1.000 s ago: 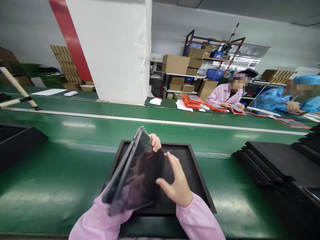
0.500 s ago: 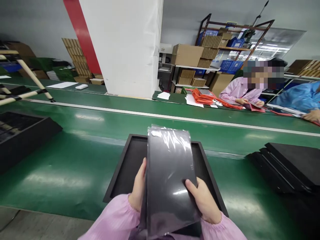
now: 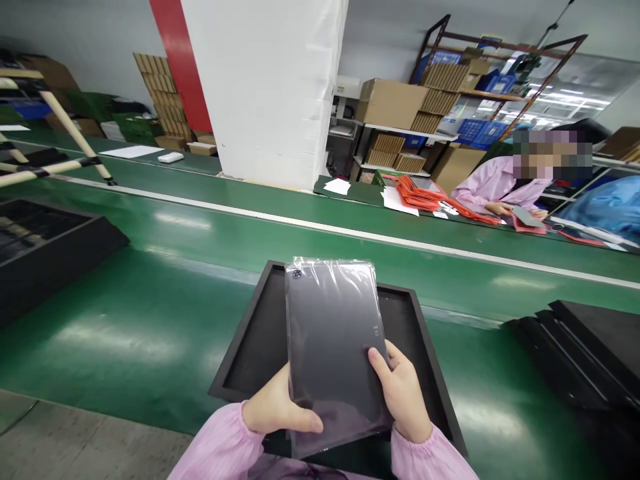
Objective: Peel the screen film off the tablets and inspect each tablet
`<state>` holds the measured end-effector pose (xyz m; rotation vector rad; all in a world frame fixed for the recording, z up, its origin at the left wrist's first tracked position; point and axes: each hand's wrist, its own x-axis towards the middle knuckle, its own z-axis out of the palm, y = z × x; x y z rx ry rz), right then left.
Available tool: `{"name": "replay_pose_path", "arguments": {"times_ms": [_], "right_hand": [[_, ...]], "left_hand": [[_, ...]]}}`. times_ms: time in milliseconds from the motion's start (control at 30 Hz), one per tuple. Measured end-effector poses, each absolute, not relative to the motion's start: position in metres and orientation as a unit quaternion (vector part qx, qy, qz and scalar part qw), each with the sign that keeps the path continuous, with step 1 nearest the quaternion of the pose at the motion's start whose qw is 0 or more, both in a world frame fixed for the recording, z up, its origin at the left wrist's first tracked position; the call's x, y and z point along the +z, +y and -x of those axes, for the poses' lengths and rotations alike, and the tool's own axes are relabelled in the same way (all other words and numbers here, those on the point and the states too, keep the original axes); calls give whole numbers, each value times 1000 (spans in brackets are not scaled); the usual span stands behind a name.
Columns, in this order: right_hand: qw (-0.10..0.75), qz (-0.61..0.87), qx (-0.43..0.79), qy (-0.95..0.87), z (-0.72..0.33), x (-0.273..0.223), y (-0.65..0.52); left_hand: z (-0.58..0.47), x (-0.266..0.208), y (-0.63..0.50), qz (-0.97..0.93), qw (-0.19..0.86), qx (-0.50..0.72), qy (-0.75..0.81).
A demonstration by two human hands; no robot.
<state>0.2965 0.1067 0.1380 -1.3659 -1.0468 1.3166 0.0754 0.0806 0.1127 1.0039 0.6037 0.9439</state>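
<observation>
A dark grey tablet (image 3: 333,340) in a clear plastic sleeve is held up in front of me, its back with a camera at the upper left facing me. My left hand (image 3: 283,407) grips its lower left side, thumb across the face and fingers hidden behind. On the right edge, my right hand (image 3: 403,387) holds it with the thumb on the face and the other fingers mostly behind. Beneath the tablet lies a shallow black tray (image 3: 245,333) on the green work surface; the tablet covers its middle.
Black trays are stacked at the right (image 3: 595,347), and another black tray (image 3: 65,253) sits at the left near a pipe frame (image 3: 65,113). Across the green belt (image 3: 200,260), a co-worker in pink (image 3: 500,180) handles items beside orange sleeves (image 3: 417,193). A white pillar (image 3: 270,93) stands behind.
The tablet has turned slightly and its back faces me more squarely. My left thumb has moved from the tablet's side onto its face. The camera view has shifted a little.
</observation>
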Motion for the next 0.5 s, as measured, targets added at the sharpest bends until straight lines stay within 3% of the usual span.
{"name": "replay_pose_path", "arguments": {"times_ms": [267,433,500], "right_hand": [[432,614,467,-468,-296,118,118],[531,630,334,-457,-300,116,123],[532,638,277,-482,-303,119,123]], "left_hand": [[-82,120,87,-361,714,465,378],[-82,118,86,-335,705,494,382],[-80,116,85,-340,693,496,399]]}}
